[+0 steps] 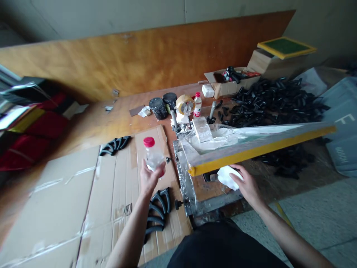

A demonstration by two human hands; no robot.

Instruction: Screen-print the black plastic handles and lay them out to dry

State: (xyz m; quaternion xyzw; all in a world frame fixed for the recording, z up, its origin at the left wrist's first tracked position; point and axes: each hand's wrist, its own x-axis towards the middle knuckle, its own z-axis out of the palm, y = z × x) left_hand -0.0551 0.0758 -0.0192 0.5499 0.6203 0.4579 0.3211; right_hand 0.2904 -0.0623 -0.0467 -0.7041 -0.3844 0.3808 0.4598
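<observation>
My left hand (150, 177) is wrapped round a clear plastic bottle (154, 156) with a red cap, held upright above the cardboard (111, 201). In my right hand (245, 182) is a white cloth or paper (228, 178), pinched just below the yellow edge of a tilted screen frame (262, 150). That frame is raised over a metal-edged board (206, 188). Dark curved parts (158, 208) lie on the cardboard near my left forearm, and a second group (115, 145) lies farther back.
Two dark tubs (158, 108), a tape roll (185, 105) and another red-capped bottle (197, 104) stand behind the frame. A large heap of black parts (267, 100) fills the back right, beside a grey bin (341, 126). Red and black bundles (33, 137) sit at left.
</observation>
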